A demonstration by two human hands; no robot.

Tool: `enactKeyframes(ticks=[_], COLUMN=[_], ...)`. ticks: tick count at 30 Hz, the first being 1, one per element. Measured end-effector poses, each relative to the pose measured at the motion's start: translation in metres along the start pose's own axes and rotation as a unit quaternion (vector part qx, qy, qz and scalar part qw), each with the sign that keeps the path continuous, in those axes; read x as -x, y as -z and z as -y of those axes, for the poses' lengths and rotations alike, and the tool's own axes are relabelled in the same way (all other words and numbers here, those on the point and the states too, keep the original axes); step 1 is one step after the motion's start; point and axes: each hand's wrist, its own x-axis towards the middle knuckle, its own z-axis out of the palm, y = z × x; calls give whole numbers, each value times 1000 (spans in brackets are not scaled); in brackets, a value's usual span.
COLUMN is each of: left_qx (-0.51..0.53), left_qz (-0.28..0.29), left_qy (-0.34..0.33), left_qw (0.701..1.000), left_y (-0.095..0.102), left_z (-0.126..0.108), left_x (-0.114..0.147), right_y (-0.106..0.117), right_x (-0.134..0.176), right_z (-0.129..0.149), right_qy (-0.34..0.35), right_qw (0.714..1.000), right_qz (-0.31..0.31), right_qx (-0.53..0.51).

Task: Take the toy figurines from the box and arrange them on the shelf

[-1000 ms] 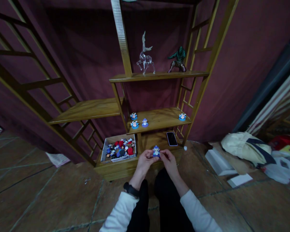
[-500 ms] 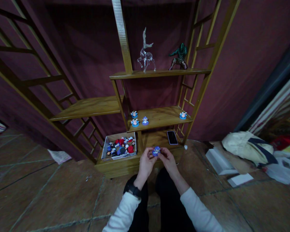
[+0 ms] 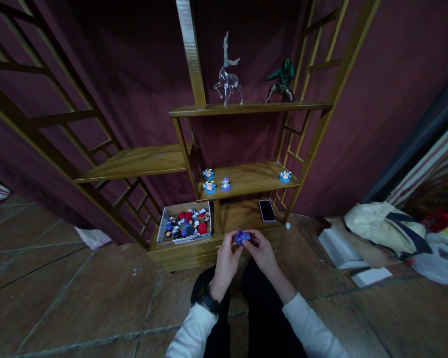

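Observation:
Both hands meet in front of the lowest shelf around a small blue figurine (image 3: 242, 236). My left hand (image 3: 226, 257) grips its left side and my right hand (image 3: 262, 250) its right side; the fingers cover most of it. Just left of them a white box (image 3: 165, 216) holds several small colourful figurines. On the middle shelf (image 3: 254, 179) stand three similar figurines on blue bases at the left (image 3: 209, 186) and one at the right end (image 3: 285, 175). A black watch sits on my left wrist.
A phone (image 3: 267, 210) lies on the lowest shelf. A clear glass deer (image 3: 227, 74) and a green figure (image 3: 281, 80) stand on the top shelf. White boxes (image 3: 336, 248), a cream bag (image 3: 381, 226) and plastic bags lie on the tiled floor at right.
The figurine was upright between my fingertips; now it is turned over and more covered by my fingers. The view has tilted slightly, so the shelf sits a little higher.

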Motion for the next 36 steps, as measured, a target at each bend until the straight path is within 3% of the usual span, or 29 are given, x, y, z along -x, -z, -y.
enactKeyframes(ticks=[4, 9, 14, 18, 21, 24, 27, 31, 36], left_qx=[76, 182, 225, 225, 207, 184, 154, 127, 103], left_qz=[-5, 4, 18, 31, 31, 26, 22, 36, 41], left_qy=[50, 120, 145, 146, 120, 96, 72, 34, -1], left_qw=[996, 976, 963, 963, 971, 978, 985, 991, 994], left_y=[-3, -4, -4, -7, -11, -18, -29, -50, -84], left_z=[11, 15, 11, 5, -3, -14, -28, -45, -53], left_x=[-10, -17, -19, -26, -40, -58, -80, -113, -166], right_y=[0, 0, 3, 10, 16, 25, 34, 42, 40], right_x=[-2, -1, -2, -2, 2, 11, 24, 36, 39], right_z=[-6, -3, 4, -3, -20, -42, -61, -76, -82], right_qy=[-4, -10, -32, -29, -18, 15, 14, -5, 11], right_qw=[999, 999, 998, 997, 995, 992, 962, 888, 840], right_qz=[-15, -41, -20, -43, -96, -60, -2, 55, 60], right_qx=[31, -20, -57, -65, -20, 113, 274, 456, 538])
